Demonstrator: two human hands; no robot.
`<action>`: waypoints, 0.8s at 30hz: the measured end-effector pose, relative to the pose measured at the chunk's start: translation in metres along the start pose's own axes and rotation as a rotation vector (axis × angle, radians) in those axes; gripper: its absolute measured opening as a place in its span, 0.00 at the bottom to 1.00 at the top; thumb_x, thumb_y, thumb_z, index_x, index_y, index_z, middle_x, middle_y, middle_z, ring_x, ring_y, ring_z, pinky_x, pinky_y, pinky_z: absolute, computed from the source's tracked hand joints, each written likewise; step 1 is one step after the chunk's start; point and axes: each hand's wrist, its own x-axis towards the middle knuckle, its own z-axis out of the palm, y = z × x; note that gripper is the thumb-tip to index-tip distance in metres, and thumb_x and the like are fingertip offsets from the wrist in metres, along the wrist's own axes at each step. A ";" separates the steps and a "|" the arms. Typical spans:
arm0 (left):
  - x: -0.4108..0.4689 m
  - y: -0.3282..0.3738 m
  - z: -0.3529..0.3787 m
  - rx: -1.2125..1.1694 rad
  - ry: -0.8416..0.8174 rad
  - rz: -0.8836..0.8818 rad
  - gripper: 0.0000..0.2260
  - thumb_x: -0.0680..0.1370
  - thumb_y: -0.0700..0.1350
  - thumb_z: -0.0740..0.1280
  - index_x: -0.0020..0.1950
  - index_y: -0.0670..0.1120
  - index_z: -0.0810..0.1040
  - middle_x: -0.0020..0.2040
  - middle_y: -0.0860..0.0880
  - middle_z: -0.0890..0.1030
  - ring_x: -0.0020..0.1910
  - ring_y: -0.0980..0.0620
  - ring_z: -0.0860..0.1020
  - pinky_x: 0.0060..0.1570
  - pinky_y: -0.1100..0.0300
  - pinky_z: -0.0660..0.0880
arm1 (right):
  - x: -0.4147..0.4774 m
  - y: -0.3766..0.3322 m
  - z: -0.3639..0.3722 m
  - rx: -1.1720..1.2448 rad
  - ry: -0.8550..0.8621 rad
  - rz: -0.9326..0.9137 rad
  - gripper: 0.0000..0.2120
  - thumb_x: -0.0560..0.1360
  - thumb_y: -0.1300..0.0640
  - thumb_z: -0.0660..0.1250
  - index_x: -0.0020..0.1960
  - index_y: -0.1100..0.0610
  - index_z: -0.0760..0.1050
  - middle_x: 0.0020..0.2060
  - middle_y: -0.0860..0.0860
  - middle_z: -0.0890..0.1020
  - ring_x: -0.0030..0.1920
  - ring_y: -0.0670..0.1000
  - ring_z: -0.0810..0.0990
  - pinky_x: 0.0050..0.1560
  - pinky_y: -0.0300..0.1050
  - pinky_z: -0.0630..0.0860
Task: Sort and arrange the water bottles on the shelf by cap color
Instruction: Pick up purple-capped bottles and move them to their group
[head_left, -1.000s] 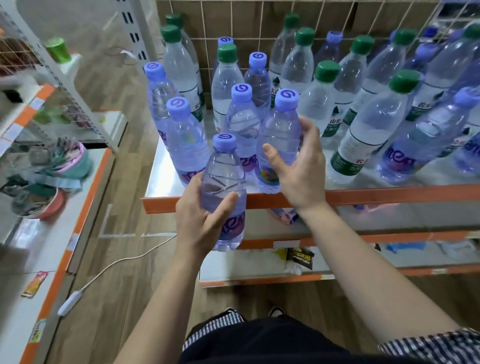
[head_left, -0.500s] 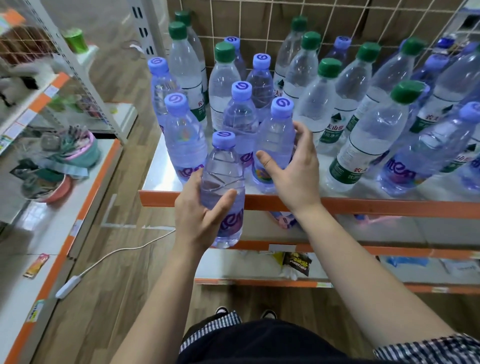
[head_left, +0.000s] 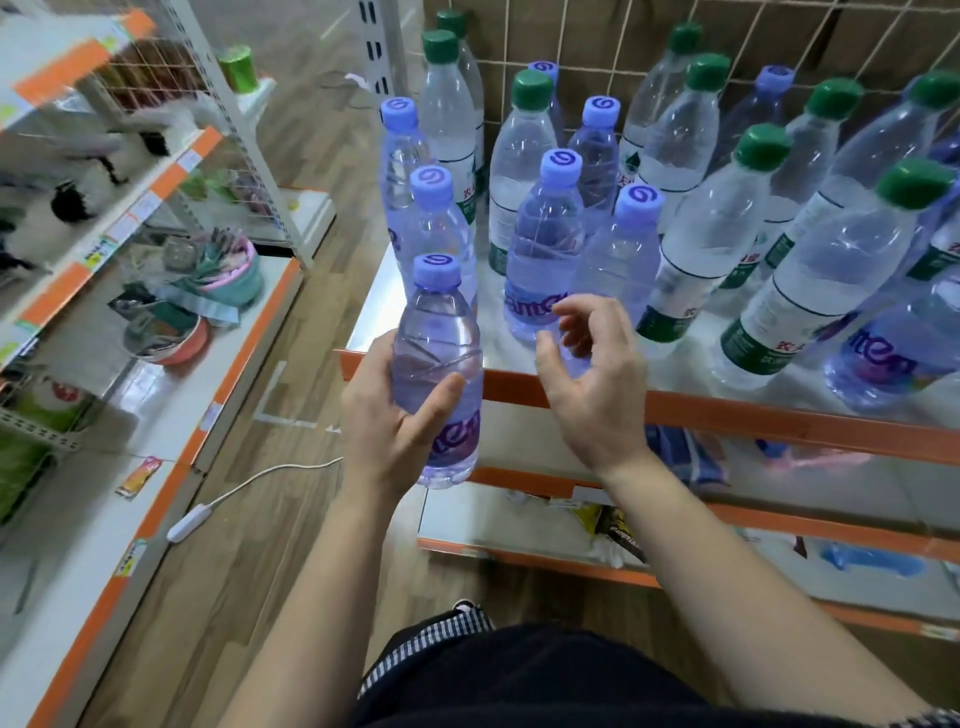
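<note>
Now mid-placement: gripping bottle (head_left: 439, 353) upright in left hand (head_left: 384, 415), just off shelf (head_left: 779, 421) front edge, not yet set down. Holding nothing in right hand (head_left: 597, 384) (fingers loosely curled). Next, probably: lifting over edge, standing beside purple cluster (head_left: 545, 244), away from green caps (head_left: 763, 148).

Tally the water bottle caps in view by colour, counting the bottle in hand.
Purple caps: 8, including the bottle held in the left hand
Green caps: 9
Total: 17 caps; bottles cut off at the right edge are not counted.
</note>
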 end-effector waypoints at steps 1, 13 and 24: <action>0.001 -0.003 -0.007 0.010 0.017 -0.004 0.17 0.72 0.58 0.66 0.54 0.50 0.76 0.45 0.57 0.80 0.45 0.63 0.78 0.44 0.70 0.70 | -0.001 0.000 0.006 -0.020 -0.079 -0.010 0.08 0.75 0.64 0.69 0.53 0.63 0.76 0.45 0.53 0.76 0.44 0.51 0.76 0.48 0.40 0.73; 0.078 -0.046 -0.053 0.099 0.125 -0.039 0.26 0.73 0.63 0.63 0.56 0.41 0.75 0.45 0.51 0.79 0.45 0.52 0.77 0.44 0.60 0.69 | -0.014 0.021 0.048 -0.257 -0.437 0.097 0.07 0.77 0.60 0.68 0.47 0.64 0.80 0.43 0.58 0.81 0.47 0.60 0.78 0.52 0.53 0.74; 0.120 -0.050 -0.039 -0.046 0.160 0.028 0.28 0.77 0.58 0.63 0.65 0.36 0.71 0.51 0.47 0.79 0.49 0.61 0.78 0.53 0.59 0.74 | -0.020 0.022 0.057 -0.341 -0.356 0.115 0.04 0.76 0.60 0.69 0.45 0.61 0.80 0.41 0.56 0.80 0.45 0.58 0.77 0.47 0.47 0.69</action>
